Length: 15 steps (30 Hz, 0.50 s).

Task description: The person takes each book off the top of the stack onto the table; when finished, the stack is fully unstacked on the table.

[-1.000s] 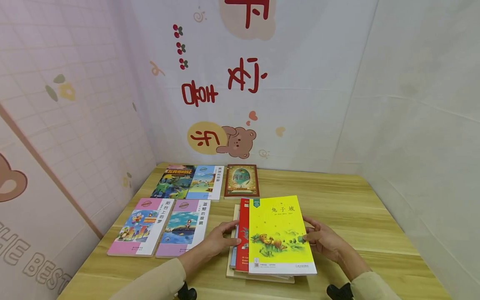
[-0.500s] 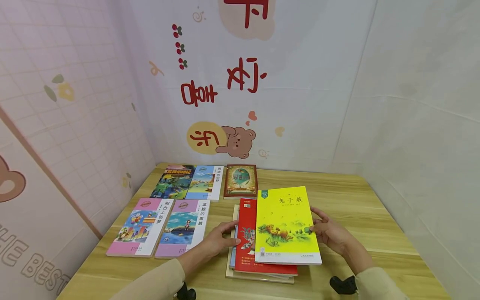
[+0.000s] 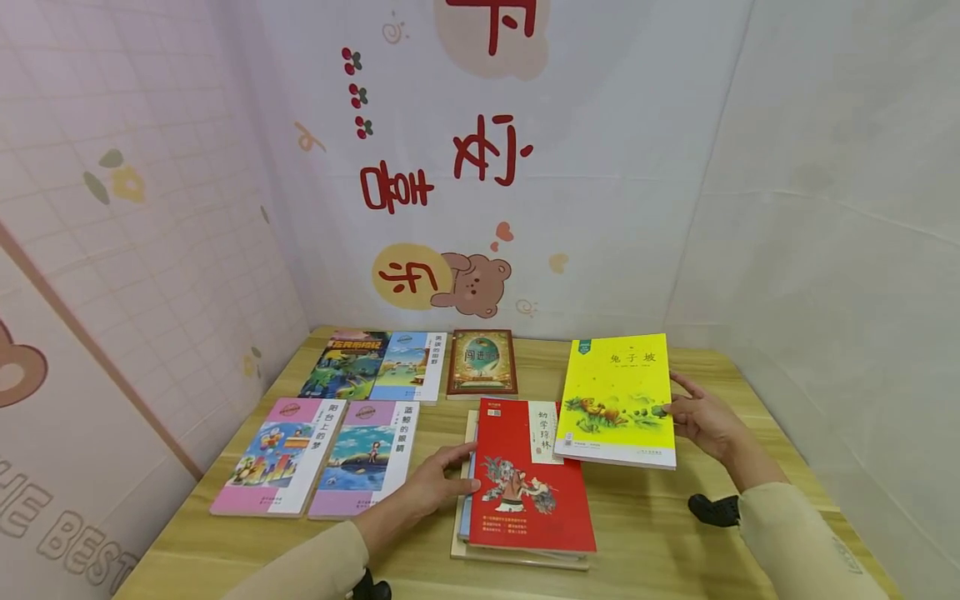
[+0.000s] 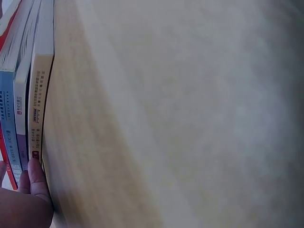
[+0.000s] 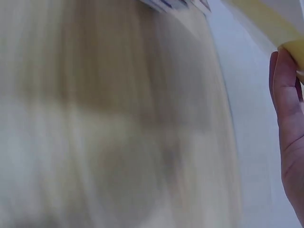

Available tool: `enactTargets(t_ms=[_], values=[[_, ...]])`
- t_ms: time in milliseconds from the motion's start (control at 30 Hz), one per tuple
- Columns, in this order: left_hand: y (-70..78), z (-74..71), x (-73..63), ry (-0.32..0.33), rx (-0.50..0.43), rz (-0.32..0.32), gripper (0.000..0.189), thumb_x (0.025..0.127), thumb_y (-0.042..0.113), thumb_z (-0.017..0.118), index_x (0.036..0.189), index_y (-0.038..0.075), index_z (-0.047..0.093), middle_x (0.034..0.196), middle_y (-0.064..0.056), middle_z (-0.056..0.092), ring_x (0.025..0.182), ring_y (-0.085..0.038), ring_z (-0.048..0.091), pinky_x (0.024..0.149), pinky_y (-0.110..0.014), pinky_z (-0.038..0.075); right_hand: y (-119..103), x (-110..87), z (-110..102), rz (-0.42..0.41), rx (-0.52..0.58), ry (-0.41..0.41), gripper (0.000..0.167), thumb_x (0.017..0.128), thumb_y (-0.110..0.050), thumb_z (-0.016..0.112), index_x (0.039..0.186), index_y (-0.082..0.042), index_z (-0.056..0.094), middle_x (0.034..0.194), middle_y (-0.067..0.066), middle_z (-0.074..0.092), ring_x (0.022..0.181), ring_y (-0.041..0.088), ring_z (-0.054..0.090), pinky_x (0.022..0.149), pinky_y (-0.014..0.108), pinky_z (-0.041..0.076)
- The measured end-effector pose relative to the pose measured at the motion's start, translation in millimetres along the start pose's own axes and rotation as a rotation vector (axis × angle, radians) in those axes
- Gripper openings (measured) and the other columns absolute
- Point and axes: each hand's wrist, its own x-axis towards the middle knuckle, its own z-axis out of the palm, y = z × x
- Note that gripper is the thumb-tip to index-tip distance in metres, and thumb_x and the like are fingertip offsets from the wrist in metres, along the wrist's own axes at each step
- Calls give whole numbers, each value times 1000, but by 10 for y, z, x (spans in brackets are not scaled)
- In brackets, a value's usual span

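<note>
My right hand (image 3: 708,421) pinches the right edge of a yellow picture-covered book (image 3: 618,400), thumb on its cover. The book is held above the table, right of a book stack. In the right wrist view my fingers (image 5: 286,90) meet the yellow book's edge, mostly out of frame. A red book (image 3: 525,508) tops the stack, with a blue-spined book (image 4: 8,114) and others beneath. My left hand (image 3: 438,483) rests against the stack's left side, thumb by the red cover. Its fingertips (image 4: 37,173) touch the spines low down in the left wrist view.
On the wooden table (image 3: 675,533) lie two pink-and-white books, one (image 3: 281,454) left of the other (image 3: 367,454). Behind them are a dark dinosaur-covered book (image 3: 345,367), a blue-and-white book (image 3: 408,367) and a brown-bordered book (image 3: 482,362). White cloth walls (image 3: 600,167) enclose the table.
My right hand has lifted the yellow book off the stack and carried it right and away from me, uncovering the red book. The left hand has stayed at the stack.
</note>
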Motion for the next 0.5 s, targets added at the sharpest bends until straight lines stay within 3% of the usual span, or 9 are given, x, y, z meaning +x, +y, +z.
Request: enactTargets(t_ms=[267, 500], values=[[51, 29, -16, -2, -8, -7, 64, 89, 15, 74, 147, 11, 49, 141, -17, 45, 126, -38, 42, 106, -57, 35, -131, 76, -468, 11, 44, 20, 87, 100, 8, 45, 157, -14, -17, 106, -2, 71, 89, 20, 71, 74, 35, 58], [74, 2, -32, -11, -10, -14, 64, 89, 17, 74, 147, 11, 49, 143, -19, 44, 128, -39, 41, 107, -56, 35, -52, 223, -658, 47, -14, 84, 83, 101, 6, 44, 158, -16, -14, 101, -2, 72, 87, 18, 71, 74, 35, 58]])
